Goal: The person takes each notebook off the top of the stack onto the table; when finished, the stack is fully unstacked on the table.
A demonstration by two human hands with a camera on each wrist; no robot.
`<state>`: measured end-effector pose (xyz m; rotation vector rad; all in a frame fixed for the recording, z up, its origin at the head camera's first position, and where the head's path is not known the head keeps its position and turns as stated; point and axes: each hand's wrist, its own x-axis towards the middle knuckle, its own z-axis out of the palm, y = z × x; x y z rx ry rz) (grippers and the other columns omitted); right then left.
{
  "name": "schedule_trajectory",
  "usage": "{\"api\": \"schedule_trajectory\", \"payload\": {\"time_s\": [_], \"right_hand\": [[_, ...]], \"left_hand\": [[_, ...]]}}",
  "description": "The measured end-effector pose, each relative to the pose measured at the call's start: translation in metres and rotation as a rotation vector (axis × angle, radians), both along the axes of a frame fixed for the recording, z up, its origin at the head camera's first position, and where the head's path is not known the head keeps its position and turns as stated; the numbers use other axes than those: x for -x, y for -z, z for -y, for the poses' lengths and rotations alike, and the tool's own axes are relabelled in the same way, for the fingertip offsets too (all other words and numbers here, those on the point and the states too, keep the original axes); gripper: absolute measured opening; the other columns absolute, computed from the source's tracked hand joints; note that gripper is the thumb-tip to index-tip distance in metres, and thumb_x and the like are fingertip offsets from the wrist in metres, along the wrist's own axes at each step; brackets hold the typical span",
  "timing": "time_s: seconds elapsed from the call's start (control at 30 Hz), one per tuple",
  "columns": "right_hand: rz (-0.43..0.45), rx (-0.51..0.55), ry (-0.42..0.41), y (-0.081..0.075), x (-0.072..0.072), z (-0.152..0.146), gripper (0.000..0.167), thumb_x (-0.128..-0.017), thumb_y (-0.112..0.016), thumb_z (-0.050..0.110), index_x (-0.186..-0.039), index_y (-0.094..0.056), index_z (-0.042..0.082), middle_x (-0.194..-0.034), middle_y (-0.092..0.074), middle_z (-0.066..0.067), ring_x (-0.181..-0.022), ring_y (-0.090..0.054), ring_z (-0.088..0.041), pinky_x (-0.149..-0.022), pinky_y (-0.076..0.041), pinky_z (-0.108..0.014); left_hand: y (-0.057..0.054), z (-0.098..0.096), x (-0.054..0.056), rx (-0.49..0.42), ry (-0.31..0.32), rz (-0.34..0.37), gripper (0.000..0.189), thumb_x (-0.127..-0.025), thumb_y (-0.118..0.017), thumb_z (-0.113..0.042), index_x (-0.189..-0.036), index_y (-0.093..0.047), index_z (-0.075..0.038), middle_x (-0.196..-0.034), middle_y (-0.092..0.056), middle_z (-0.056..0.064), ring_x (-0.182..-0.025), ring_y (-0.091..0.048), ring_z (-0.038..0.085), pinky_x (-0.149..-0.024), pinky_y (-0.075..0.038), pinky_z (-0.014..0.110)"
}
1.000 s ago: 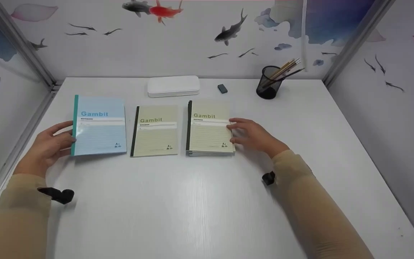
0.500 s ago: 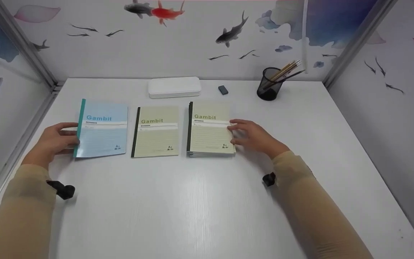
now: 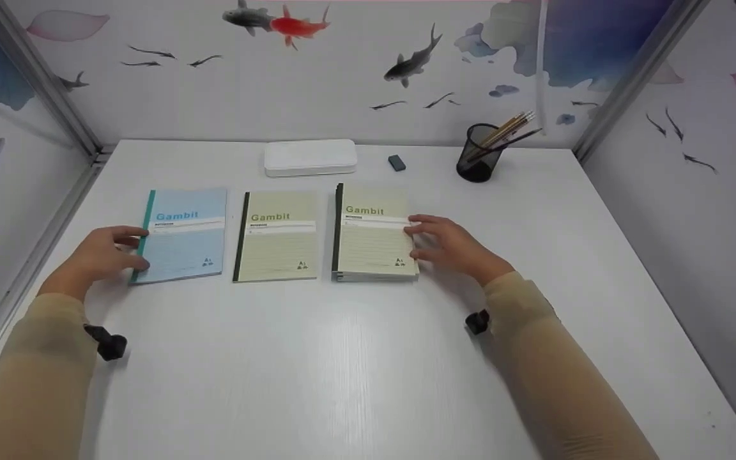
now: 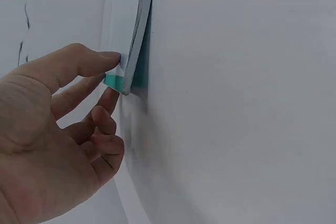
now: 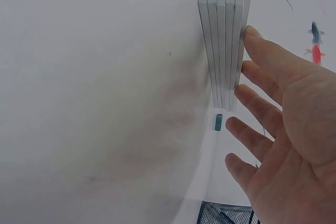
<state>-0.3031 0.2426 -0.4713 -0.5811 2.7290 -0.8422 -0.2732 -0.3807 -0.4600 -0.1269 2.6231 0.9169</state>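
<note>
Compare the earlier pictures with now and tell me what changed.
The blue notebook has come down toward the table, its spine shifting right; the left hand still pinches that edge. The right hand stays against the notebook stack, and the middle notebook, white case, eraser and pencil cup stayed put.

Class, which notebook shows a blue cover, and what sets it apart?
The leftmost, teal-spined notebook, pinched by the left hand. The middle notebook and topmost stacked notebook, both black-spined, show yellow-green covers.

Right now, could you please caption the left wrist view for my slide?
Left hand pinching a notebook by its teal spine over a white table.
</note>
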Motion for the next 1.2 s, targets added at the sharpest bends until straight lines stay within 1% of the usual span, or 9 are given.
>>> {"api": "schedule_trajectory", "payload": {"time_s": [0.1, 0.23, 0.33, 0.47, 0.63, 0.8, 0.97, 1.07, 1.2], "right_hand": [[0.007, -0.010, 0.011, 0.000, 0.000, 0.001, 0.052, -0.095, -0.075, 0.030, -0.145, -0.061, 0.018, -0.165, -0.040, 0.003, -0.157, -0.028, -0.028, -0.128, -0.023, -0.053], [0.022, -0.014, 0.019, 0.000, 0.000, 0.001, 0.053, -0.096, -0.075, 0.031, -0.145, -0.060, 0.019, -0.165, -0.038, 0.004, -0.157, -0.027, -0.027, -0.128, -0.023, -0.053], [0.030, -0.010, 0.018, -0.001, -0.001, 0.000, 0.053, -0.096, -0.075, 0.030, -0.145, -0.060, 0.019, -0.166, -0.038, 0.004, -0.157, -0.026, -0.028, -0.128, -0.023, -0.053], [0.024, -0.010, 0.013, -0.004, -0.002, 0.001, 0.051, -0.096, -0.075, 0.029, -0.145, -0.061, 0.018, -0.166, -0.038, 0.003, -0.157, -0.027, -0.028, -0.128, -0.022, -0.053], [0.019, -0.013, 0.003, -0.006, -0.002, 0.002, 0.051, -0.097, -0.074, 0.027, -0.145, -0.060, 0.015, -0.166, -0.038, 0.000, -0.157, -0.027, -0.030, -0.128, -0.022, -0.054], [0.039, -0.004, 0.010, -0.004, -0.003, 0.003, 0.052, -0.097, -0.074, 0.029, -0.145, -0.060, 0.016, -0.167, -0.037, 0.002, -0.158, -0.026, -0.028, -0.128, -0.023, -0.052], [0.010, 0.002, -0.008, -0.004, -0.003, 0.003, 0.052, -0.096, -0.075, 0.026, -0.144, -0.061, 0.012, -0.165, -0.040, -0.002, -0.156, -0.029, -0.031, -0.127, -0.024, -0.053], [0.011, 0.009, -0.012, -0.004, -0.003, 0.003, 0.052, -0.096, -0.074, 0.025, -0.144, -0.060, 0.011, -0.165, -0.040, -0.003, -0.156, -0.029, -0.031, -0.127, -0.024, -0.052], [0.028, 0.000, -0.002, -0.005, -0.003, 0.003, 0.053, -0.097, -0.074, 0.027, -0.146, -0.059, 0.014, -0.166, -0.038, 0.000, -0.157, -0.027, -0.029, -0.128, -0.023, -0.052]], "left_hand": [[-0.002, -0.004, 0.000, 0.064, 0.032, -0.018, 0.073, -0.093, -0.073, -0.021, -0.154, -0.040, 0.000, -0.154, -0.037, 0.034, -0.144, -0.026, 0.058, -0.116, -0.027, 0.073], [-0.005, -0.009, -0.001, 0.116, 0.042, -0.011, 0.069, -0.093, -0.071, -0.020, -0.152, -0.042, 0.002, -0.154, -0.035, 0.035, -0.145, -0.021, 0.060, -0.116, -0.021, 0.076], [-0.007, -0.015, -0.001, 0.139, 0.052, -0.036, 0.069, -0.092, -0.071, -0.015, -0.152, -0.042, 0.002, -0.153, -0.033, 0.037, -0.142, -0.026, 0.060, -0.115, -0.025, 0.075], [-0.009, -0.034, -0.001, 0.169, 0.045, -0.136, 0.067, -0.091, -0.071, -0.010, -0.151, -0.045, 0.000, -0.151, -0.030, 0.040, -0.137, -0.033, 0.061, -0.111, -0.034, 0.074], [-0.006, -0.072, 0.001, 0.087, -0.017, -0.261, 0.053, -0.096, -0.063, -0.007, -0.148, -0.051, -0.001, -0.149, -0.035, 0.035, -0.131, -0.046, 0.052, -0.105, -0.046, 0.065], [-0.009, -0.112, 0.002, 0.002, -0.045, -0.309, 0.046, -0.098, -0.060, -0.004, -0.144, -0.056, -0.004, -0.149, -0.042, 0.026, -0.130, -0.050, 0.044, -0.105, -0.048, 0.059], [-0.015, -0.156, 0.006, -0.049, 0.008, -0.330, 0.043, -0.098, -0.060, -0.004, -0.141, -0.059, -0.007, -0.146, -0.048, 0.019, -0.127, -0.051, 0.037, -0.102, -0.050, 0.052], [-0.016, -0.182, 0.007, -0.060, 0.080, -0.329, 0.042, -0.097, -0.061, -0.004, -0.139, -0.061, -0.007, -0.143, -0.051, 0.017, -0.123, -0.053, 0.035, -0.099, -0.050, 0.049], [-0.013, -0.214, 0.006, -0.069, 0.180, -0.317, 0.038, -0.099, -0.062, -0.009, -0.137, -0.063, -0.009, -0.142, -0.055, 0.014, -0.125, -0.054, 0.034, -0.103, -0.049, 0.050]]}}
